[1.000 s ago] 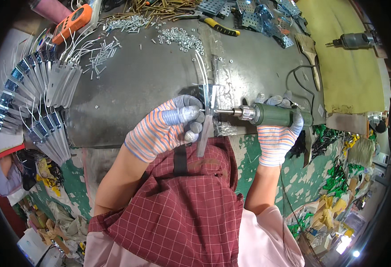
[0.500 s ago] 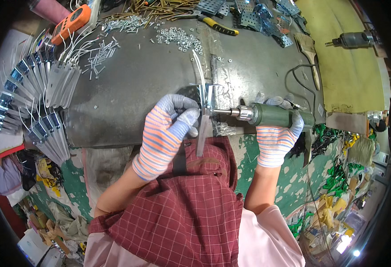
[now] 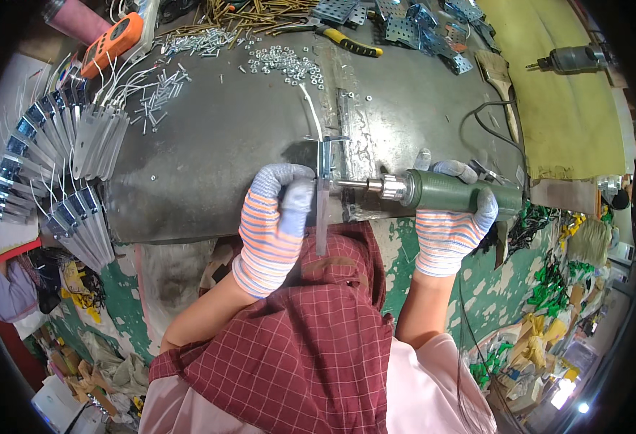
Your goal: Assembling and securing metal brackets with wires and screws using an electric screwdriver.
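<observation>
My left hand (image 3: 273, 228), in a striped glove, is closed at the left face of a flat greyish strip (image 3: 322, 224) topped by a shiny metal bracket (image 3: 324, 152). White wires (image 3: 310, 108) rise from the bracket. The strip stands on edge over the table's front edge; the fingertips are partly blurred and hidden against it. My right hand, also gloved (image 3: 448, 235), wraps round a green power screwdriver (image 3: 433, 191) lying level. Its bit (image 3: 352, 184) points left and meets the bracket's right side; any fastener at the tip is too small to make out.
Similar strips with brackets (image 3: 101, 141) fan out at left. Screws (image 3: 162, 94), nuts (image 3: 285, 65), yellow-handled pliers (image 3: 350, 42) and perforated metal plates (image 3: 412, 32) lie at the back. A brush (image 3: 496, 72), black cable (image 3: 480, 119) and second power driver (image 3: 574, 61) are at right.
The strip with its bracket and the screwdriver have both shifted a little left, the bit still against the bracket. My left hand's fingers have drawn more upright beside the strip.
</observation>
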The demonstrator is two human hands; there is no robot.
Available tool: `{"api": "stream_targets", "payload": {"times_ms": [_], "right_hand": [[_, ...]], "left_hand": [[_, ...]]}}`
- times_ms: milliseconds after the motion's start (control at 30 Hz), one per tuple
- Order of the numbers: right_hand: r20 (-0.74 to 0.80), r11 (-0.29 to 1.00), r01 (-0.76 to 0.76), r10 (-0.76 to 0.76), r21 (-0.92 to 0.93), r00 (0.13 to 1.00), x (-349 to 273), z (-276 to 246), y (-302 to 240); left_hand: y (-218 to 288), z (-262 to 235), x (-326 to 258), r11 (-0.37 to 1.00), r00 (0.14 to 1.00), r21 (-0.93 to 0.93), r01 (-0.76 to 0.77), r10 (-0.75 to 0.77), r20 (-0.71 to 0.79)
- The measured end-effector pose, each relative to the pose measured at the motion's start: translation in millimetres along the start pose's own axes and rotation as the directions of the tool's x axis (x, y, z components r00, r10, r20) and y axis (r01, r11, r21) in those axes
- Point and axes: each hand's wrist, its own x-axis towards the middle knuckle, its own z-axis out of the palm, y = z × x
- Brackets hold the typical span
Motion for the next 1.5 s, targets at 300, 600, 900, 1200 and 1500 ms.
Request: {"api": "stream_targets", "payload": {"times_ms": [300, 600, 900, 1200, 1500], "right_hand": [[-0.092, 0.998, 0.002, -0.008, -0.069, 0.996, 8.7, -21.4, -4.1], [-0.065, 0.996, -0.027, 0.022, -0.082, 0.998, 11.0, -19.9, 8.8], [-0.208, 0.980, -0.114, 0.080, -0.160, 0.975, 2.1, -16.1, -17.2], [0.021, 0.922, -0.179, 0.183, 0.342, 0.983, -25.4, 13.0, -18.1], [-0.083, 0.944, -0.134, 0.166, 0.301, 0.983, -11.4, -26.1, -20.7]], "left_hand": [[-3.7, -14.5, -4.5, 0.960, 0.958, -0.154, 0.236, -0.203, 0.204], [-9.5, -25.8, -5.7, 0.980, 0.960, -0.060, 0.190, -0.173, 0.218], [28.3, -9.9, 14.7, 0.937, 0.903, -0.233, 0.259, -0.149, 0.402], [0.3, -45.6, -16.2, 0.930, 0.880, 0.071, -0.360, 0.313, 0.357], [28.0, 6.6, 4.1, 0.999, 0.979, 0.007, 0.036, -0.037, 0.202]]}}
